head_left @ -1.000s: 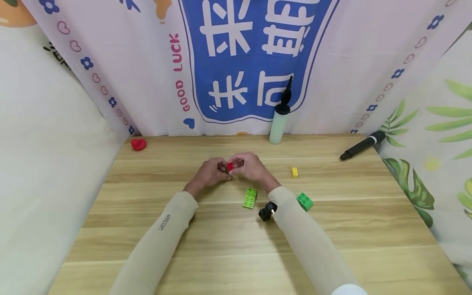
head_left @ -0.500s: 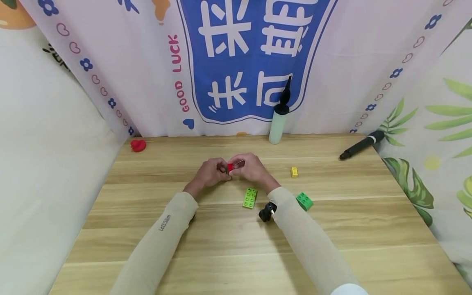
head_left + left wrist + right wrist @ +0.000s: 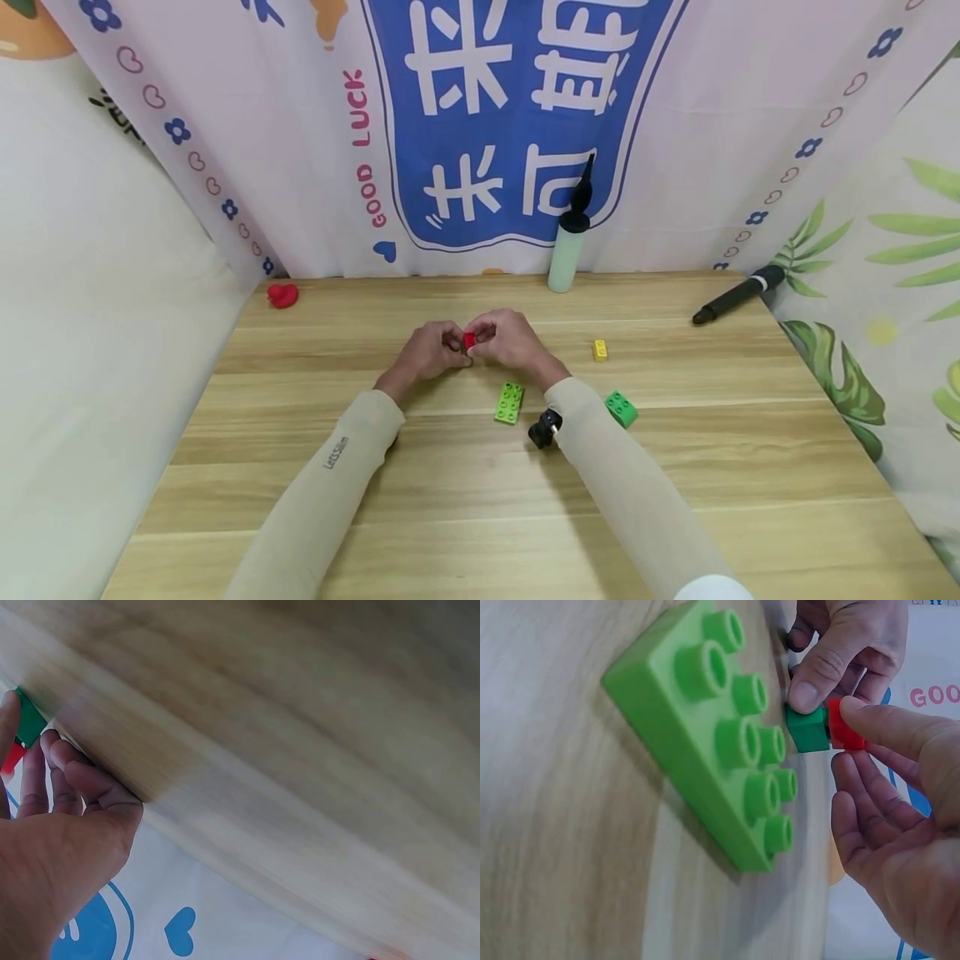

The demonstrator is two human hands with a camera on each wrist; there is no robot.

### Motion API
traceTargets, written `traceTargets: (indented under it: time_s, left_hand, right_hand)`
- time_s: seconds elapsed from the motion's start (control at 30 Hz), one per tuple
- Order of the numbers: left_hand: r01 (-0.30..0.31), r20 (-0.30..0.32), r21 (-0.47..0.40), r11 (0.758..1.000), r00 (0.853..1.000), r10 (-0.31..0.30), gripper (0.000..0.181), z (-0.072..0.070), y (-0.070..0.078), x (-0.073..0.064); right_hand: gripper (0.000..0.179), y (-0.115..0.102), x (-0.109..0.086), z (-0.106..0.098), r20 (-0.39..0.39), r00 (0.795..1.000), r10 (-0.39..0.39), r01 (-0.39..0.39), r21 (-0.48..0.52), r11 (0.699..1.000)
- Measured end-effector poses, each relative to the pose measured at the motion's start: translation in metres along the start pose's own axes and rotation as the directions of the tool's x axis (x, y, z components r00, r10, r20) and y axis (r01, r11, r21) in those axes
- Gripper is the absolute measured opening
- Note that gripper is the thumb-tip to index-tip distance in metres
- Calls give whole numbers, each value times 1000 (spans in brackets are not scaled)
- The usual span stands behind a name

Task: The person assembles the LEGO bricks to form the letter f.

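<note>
My left hand (image 3: 431, 350) pinches a small dark green toy brick (image 3: 808, 727) between thumb and fingers. From the other side, my right hand (image 3: 512, 340) grips a red brick (image 3: 846, 726) with its thumb and fingers. Green and red meet end to end between the two hands, just above the tabletop. From the head, the red brick shows as a small patch between the fingertips, and the green one is mostly hidden. A corner of the green brick also appears at the left edge of the left wrist view.
Nearer the body lies a lime green brick (image 3: 509, 403) with several studs. To the right are a yellow brick (image 3: 600, 350) and another green brick (image 3: 621, 409). A red object (image 3: 282, 295), a pale green pump (image 3: 565, 258) and a black rod-like object (image 3: 738, 297) line the back.
</note>
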State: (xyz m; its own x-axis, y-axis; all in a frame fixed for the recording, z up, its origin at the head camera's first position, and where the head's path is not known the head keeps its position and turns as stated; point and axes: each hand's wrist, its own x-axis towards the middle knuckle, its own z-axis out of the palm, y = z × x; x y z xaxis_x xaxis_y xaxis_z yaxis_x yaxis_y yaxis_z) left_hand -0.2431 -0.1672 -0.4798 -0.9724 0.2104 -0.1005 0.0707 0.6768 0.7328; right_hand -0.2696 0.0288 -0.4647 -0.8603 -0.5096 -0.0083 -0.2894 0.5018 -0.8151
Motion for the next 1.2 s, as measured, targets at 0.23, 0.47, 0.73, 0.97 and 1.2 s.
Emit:
traceTargets:
  time_s: [0.23, 0.47, 0.73, 0.97, 1.2]
  left_hand:
    - [2, 2, 4, 1000, 1000, -2, 25, 0, 2, -1]
    - [9, 0, -3, 1000, 1000, -9, 26, -1, 3, -3]
    - [-8, -4, -2, 1000, 1000, 7, 26, -1, 1, -2]
    - [8, -8, -7, 1000, 1000, -8, 28, 0, 1, -2]
    - [-5, -8, -12, 1000, 1000, 5, 27, 0, 1, -2]
  right_hand:
    - [25, -5, 0, 2, -8, 1000, 25, -25, -3, 1000]
    - [27, -5, -1, 5, -28, 999, 25, -24, 21, 999]
    - [28, -1, -2, 7, -38, 999, 32, -29, 82, 996]
    - [28, 5, -4, 5, -43, 997, 58, -52, 138, 989]
    - [27, 3, -4, 4, -42, 999, 34, -31, 76, 997]
